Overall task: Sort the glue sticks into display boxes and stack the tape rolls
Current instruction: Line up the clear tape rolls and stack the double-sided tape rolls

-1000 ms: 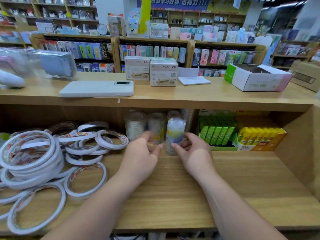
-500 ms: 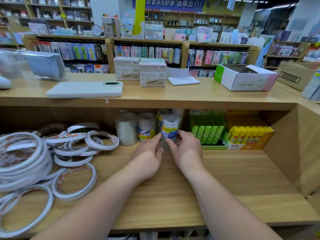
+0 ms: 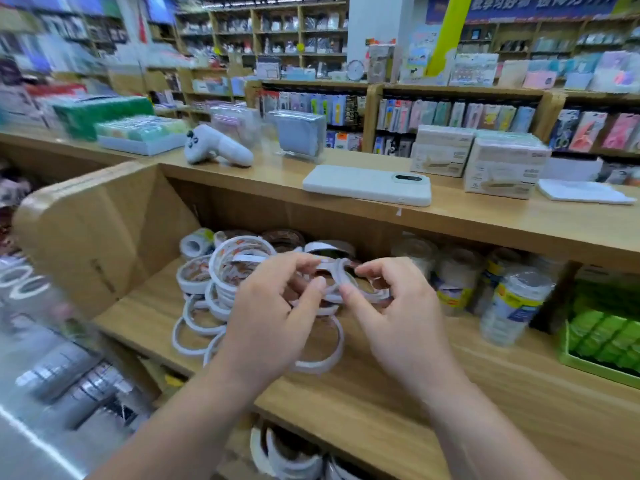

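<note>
Both hands are over the pile of thin white tape rolls on the wooden shelf. My left hand and my right hand pinch one thin white tape roll between thumbs and fingers, a little above the heap. More loose rings lie flat beside them. Wrapped stacks of clear tape rolls stand to the right. A green display box of green glue sticks sits at the far right edge.
On the upper counter lie a white phone, a white controller and white cartons. A wooden side panel closes the shelf on the left. More tape rolls show on the shelf below. The picture is blurred.
My view swung left. Both hands left the wrapped clear tape stack and moved to the loose white rolls, where they picked up one thin roll.
</note>
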`<state>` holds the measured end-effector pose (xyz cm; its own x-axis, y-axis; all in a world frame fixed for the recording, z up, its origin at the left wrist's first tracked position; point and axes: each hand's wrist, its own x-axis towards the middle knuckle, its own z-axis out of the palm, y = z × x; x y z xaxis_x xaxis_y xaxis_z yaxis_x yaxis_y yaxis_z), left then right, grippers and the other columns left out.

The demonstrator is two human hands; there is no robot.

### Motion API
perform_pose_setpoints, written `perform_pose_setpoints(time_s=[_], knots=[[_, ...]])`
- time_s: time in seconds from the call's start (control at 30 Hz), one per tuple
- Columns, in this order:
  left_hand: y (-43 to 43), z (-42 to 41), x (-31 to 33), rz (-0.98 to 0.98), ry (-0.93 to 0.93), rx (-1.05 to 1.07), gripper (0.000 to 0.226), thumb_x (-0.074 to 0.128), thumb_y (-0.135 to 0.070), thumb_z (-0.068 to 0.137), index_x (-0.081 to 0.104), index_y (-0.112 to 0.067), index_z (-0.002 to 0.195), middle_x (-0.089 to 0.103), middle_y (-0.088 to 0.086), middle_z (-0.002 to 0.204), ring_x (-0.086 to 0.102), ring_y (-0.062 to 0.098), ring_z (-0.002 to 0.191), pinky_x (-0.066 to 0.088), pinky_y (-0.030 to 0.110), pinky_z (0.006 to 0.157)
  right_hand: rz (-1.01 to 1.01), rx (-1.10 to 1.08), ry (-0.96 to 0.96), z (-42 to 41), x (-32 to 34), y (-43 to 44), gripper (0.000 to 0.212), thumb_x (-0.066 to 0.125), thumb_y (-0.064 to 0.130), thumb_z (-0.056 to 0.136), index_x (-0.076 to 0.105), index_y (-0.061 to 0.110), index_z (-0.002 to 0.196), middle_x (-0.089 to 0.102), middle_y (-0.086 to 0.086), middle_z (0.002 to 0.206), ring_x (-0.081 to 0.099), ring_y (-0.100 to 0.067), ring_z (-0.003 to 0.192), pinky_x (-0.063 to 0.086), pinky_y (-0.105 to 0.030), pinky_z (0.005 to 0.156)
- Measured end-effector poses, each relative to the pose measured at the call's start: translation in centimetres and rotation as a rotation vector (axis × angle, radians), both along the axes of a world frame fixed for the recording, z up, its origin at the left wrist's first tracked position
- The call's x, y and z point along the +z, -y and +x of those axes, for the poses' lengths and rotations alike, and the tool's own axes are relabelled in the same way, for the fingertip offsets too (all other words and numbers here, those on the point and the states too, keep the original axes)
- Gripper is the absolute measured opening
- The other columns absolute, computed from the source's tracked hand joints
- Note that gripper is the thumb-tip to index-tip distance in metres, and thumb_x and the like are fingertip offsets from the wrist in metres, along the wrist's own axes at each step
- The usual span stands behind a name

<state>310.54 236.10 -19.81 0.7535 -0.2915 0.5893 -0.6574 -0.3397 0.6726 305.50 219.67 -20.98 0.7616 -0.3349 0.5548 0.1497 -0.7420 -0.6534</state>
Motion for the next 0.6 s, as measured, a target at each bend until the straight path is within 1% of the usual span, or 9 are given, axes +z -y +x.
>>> perform_pose_setpoints(time_s=[0.1, 0.13, 0.2, 0.27, 0.33, 0.4, 0.43, 0.5, 0.6], knots=[[-5.0, 2.7, 0.5, -0.038, 0.017, 0.179, 0.009, 0.068, -0.021, 0.093, 0.069, -0.025, 0.102, 0.067, -0.017, 0.089, 0.065, 0.003, 0.083, 0.052, 0.018, 0.068, -0.049, 0.074, -0.031, 3.4, 0.4, -3.3, 0.031, 0.064, 0.052, 0.081, 0.064, 0.029, 0.103, 0.058, 0.011, 0.103, 0.057, -0.012, 0.102, 0.049, -0.037, 0.09], [-6.6, 3.9, 0.6, -0.037, 0.017, 0.236, 0.008, 0.069, -0.021, 0.093, 0.068, -0.025, 0.1, 0.066, -0.016, 0.089, 0.064, 0.003, 0.081, 0.052, 0.02, 0.068, -0.07, 0.094, -0.048, 4.4, 0.5, -4.3, 0.035, 0.061, 0.055, 0.082, 0.064, 0.031, 0.107, 0.057, 0.012, 0.107, 0.055, -0.013, 0.106, 0.048, -0.038, 0.093], [-9.4, 6.9, 0.2, 0.006, -0.009, 0.343, 0.011, 0.068, -0.025, 0.092, 0.068, -0.022, 0.103, 0.066, -0.012, 0.09, 0.062, 0.004, 0.078, 0.052, 0.025, 0.069, -0.092, 0.121, -0.104, 5.9, 0.6, -6.3, 0.04, 0.062, 0.057, 0.085, 0.061, 0.034, 0.116, 0.053, 0.015, 0.116, 0.049, -0.011, 0.115, 0.043, -0.034, 0.1], [-11.6, 10.5, -0.6, 0.083, -0.077, 0.419, 0.022, 0.069, -0.028, 0.091, 0.066, -0.021, 0.112, 0.065, -0.005, 0.099, 0.059, 0.005, 0.081, 0.05, 0.029, 0.073, -0.119, 0.103, -0.148, 7.0, 0.5, -8.0, 0.046, 0.063, 0.059, 0.085, 0.058, 0.036, 0.124, 0.049, 0.017, 0.124, 0.043, -0.009, 0.121, 0.038, -0.032, 0.105], [-13.0, 13.8, -1.4, 0.185, -0.151, 0.435, 0.04, 0.071, -0.032, 0.089, 0.06, -0.019, 0.126, 0.061, 0.001, 0.115, 0.059, 0.011, 0.09, 0.047, 0.03, 0.082, -0.132, 0.078, -0.181, 7.8, -0.1, -9.3, 0.054, 0.061, 0.066, 0.082, 0.055, 0.037, 0.128, 0.048, 0.017, 0.129, 0.04, -0.008, 0.125, 0.036, -0.032, 0.108], [-13.3, 16.4, -2.3, 0.284, -0.207, 0.409, 0.058, 0.073, -0.033, 0.088, 0.051, -0.014, 0.137, 0.054, 0.007, 0.129, 0.056, 0.023, 0.112, 0.044, 0.033, 0.094, -0.133, 0.035, -0.214, 8.4, -0.9, -10.1, 0.066, 0.051, 0.077, 0.077, 0.054, 0.039, 0.13, 0.048, 0.018, 0.131, 0.04, -0.008, 0.128, 0.037, -0.037, 0.11], [-13.3, 17.4, -2.6, 0.325, -0.23, 0.394, 0.064, 0.073, -0.034, 0.087, 0.047, -0.012, 0.141, 0.05, 0.009, 0.134, 0.052, 0.026, 0.12, 0.041, 0.034, 0.099, -0.116, 0.005, -0.229, 8.7, -1.3, -10.4, 0.07, 0.047, 0.08, 0.075, 0.054, 0.038, 0.131, 0.047, 0.018, 0.134, 0.039, -0.009, 0.13, 0.037, -0.039, 0.111], [-12.9, 19.2, -3.1, 0.375, -0.275, 0.367, 0.069, 0.074, -0.04, 0.086, 0.044, -0.013, 0.142, 0.047, 0.012, 0.135, 0.051, 0.031, 0.122, 0.041, 0.035, 0.099, -0.065, -0.046, -0.246, 9.0, -1.9, -10.8, 0.074, 0.044, 0.082, 0.074, 0.054, 0.038, 0.132, 0.044, 0.018, 0.14, 0.036, -0.009, 0.136, 0.035, -0.043, 0.113], [-12.6, 21.3, -3.7, 0.397, -0.324, 0.319, 0.069, 0.079, -0.044, 0.081, 0.05, -0.02, 0.138, 0.049, 0.012, 0.132, 0.054, 0.033, 0.118, 0.044, 0.038, 0.098, -0.044, -0.102, -0.235, 9.3, -2.4, -11.4, 0.069, 0.044, 0.079, 0.077, 0.055, 0.038, 0.131, 0.042, 0.02, 0.142, 0.036, -0.009, 0.137, 0.035, -0.045, 0.112]])
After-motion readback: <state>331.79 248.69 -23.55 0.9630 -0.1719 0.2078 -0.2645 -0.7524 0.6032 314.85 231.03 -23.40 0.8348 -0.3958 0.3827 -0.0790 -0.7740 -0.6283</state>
